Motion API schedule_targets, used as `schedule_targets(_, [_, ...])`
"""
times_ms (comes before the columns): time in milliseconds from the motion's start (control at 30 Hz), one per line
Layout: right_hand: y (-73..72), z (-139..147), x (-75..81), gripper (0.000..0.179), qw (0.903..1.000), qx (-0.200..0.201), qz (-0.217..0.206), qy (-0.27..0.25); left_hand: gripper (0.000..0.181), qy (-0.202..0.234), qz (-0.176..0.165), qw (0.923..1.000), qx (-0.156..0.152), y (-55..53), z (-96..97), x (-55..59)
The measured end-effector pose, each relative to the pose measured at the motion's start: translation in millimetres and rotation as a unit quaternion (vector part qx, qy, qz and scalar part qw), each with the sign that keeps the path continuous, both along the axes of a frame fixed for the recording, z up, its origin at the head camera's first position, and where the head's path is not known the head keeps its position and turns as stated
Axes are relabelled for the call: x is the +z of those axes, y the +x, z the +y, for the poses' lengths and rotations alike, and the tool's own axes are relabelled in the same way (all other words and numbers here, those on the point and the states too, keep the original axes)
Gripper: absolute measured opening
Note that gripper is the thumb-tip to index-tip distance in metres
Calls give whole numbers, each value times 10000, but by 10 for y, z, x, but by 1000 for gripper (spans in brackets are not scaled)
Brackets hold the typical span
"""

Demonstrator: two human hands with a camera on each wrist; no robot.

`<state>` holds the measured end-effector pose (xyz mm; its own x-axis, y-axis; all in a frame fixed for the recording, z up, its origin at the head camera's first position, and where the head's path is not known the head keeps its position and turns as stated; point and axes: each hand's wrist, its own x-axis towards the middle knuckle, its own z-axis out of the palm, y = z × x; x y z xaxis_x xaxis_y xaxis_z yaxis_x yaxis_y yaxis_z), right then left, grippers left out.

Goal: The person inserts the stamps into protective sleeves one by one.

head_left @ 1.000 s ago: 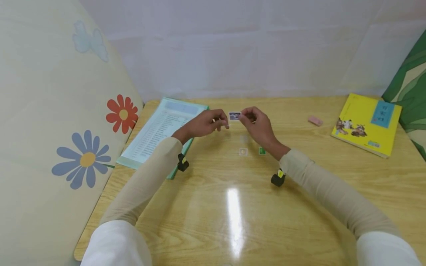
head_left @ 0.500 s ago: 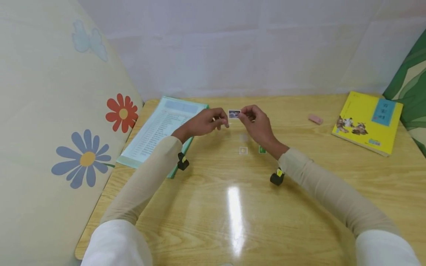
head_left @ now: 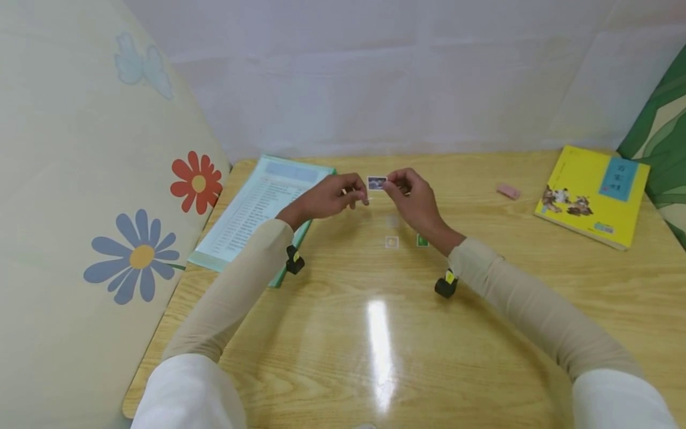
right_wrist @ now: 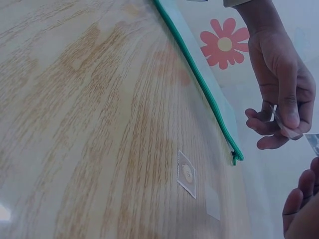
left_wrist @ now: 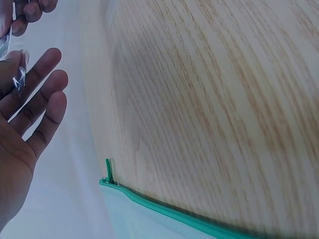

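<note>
My right hand [head_left: 415,199] pinches a small stamp [head_left: 377,183] with a dark picture and white border, held up above the table. Beside it, my left hand [head_left: 334,196] pinches a small piece of clear plastic [left_wrist: 21,74] between thumb and index finger, its other fingers spread in the left wrist view. The plastic and the stamp are close together; whether they touch cannot be told. Below on the table lie a pale stamp [right_wrist: 187,173] with a round motif and a green stamp [head_left: 422,241], partly covered by my right wrist. A faint translucent piece [right_wrist: 213,203] lies behind the pale stamp.
A green-edged zip folder [head_left: 246,208] with a printed sheet lies at the left, under my left forearm. Toward the right are a pink eraser-like block [head_left: 508,191] and a yellow book [head_left: 592,196]. A pale curtain [head_left: 375,77] stands behind the wooden table [head_left: 321,345].
Both hands hold nearly still with the stamp and the clear plastic. Only a slight shift of the head view shows.
</note>
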<state>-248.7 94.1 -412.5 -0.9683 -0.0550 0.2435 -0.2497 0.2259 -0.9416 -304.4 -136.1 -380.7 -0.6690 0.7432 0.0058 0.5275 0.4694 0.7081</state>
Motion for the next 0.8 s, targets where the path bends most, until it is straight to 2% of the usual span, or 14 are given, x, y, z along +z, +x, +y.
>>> schedule_targets(467, [14, -5, 9, 26, 10000, 50, 3, -69, 24, -59, -102, 9999, 61, 0, 1, 16])
schedule_targets(800, [-12, -9, 8, 28, 9998, 33, 193, -92, 22, -80, -77, 9999, 117, -9, 9, 19])
